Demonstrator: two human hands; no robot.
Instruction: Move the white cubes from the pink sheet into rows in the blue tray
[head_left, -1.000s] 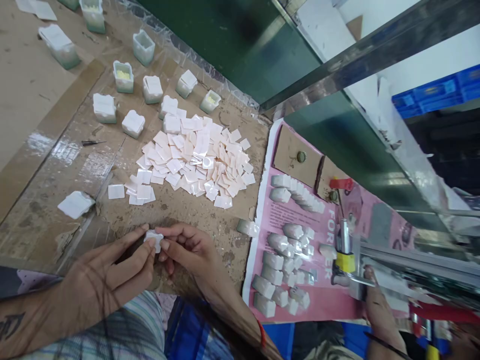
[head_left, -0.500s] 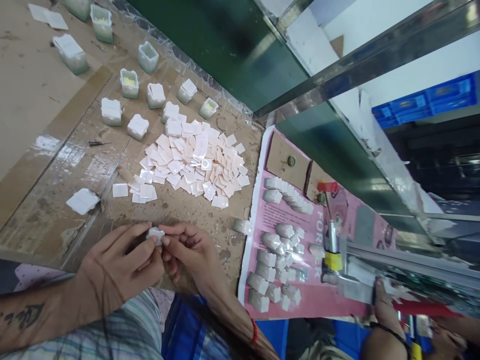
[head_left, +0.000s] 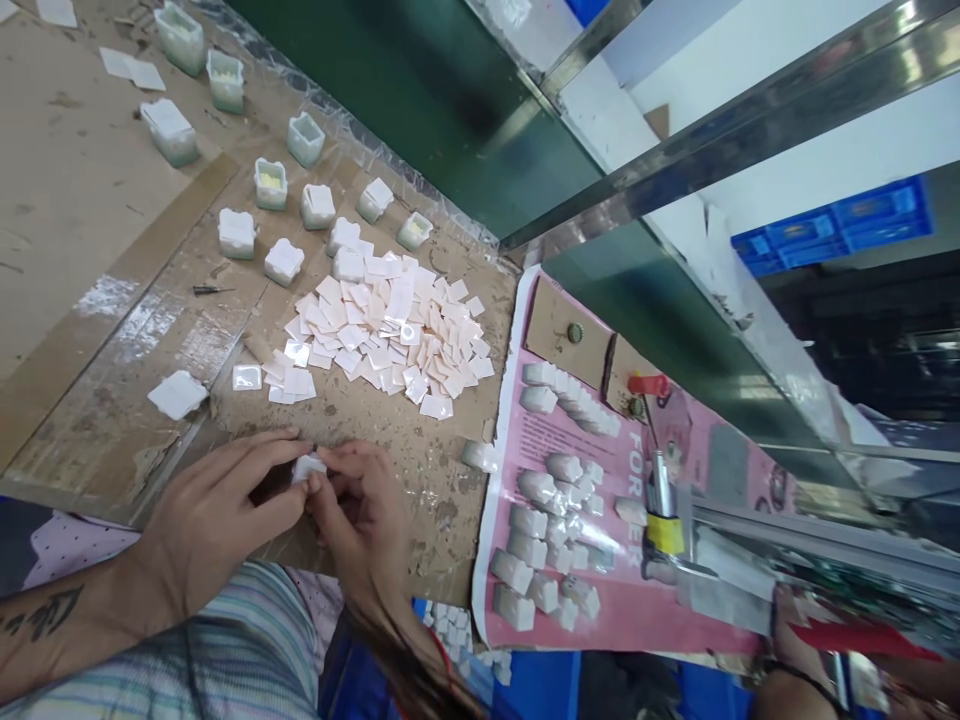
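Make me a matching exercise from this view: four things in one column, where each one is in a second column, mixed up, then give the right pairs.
Things:
1. small white plastic piece
2. flat white squares
3. white blocks
4. small pointed tool

Places:
A. lined up on the pink printed sheet
B. lying alone on the stained cardboard
C. pinched between the left hand and the right hand
D. heaped in a loose pile

Pairs: 1-C, 2-D, 3-A, 4-B.
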